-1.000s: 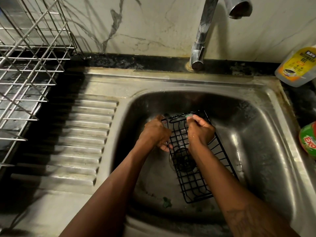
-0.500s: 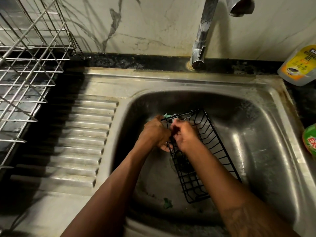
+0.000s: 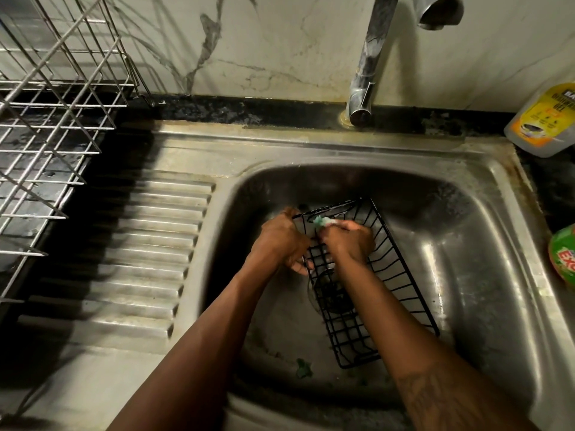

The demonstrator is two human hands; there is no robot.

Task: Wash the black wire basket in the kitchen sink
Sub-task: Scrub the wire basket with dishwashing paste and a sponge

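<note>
A long black wire basket (image 3: 401,284) lies tilted in the steel sink (image 3: 485,275), its far end raised. My left hand (image 3: 281,242) grips the basket's left rim near that far end. My right hand (image 3: 350,241) is inside the basket, fingers curled round a small green scrub pad (image 3: 320,221) pressed against the far wires. The drain (image 3: 329,295) shows through the basket's mesh.
The tap (image 3: 370,66) stands behind the sink, with no water running. A silver wire dish rack (image 3: 53,126) fills the left side beside the ribbed drainboard (image 3: 140,253). A dish-gel bottle (image 3: 547,119) and a green tub (image 3: 564,256) sit at the right. A green scrap (image 3: 303,368) lies on the sink floor.
My right hand slid left along the basket's far end half a second ago, then came back a little to the right with the pad. The left hand kept its hold.
</note>
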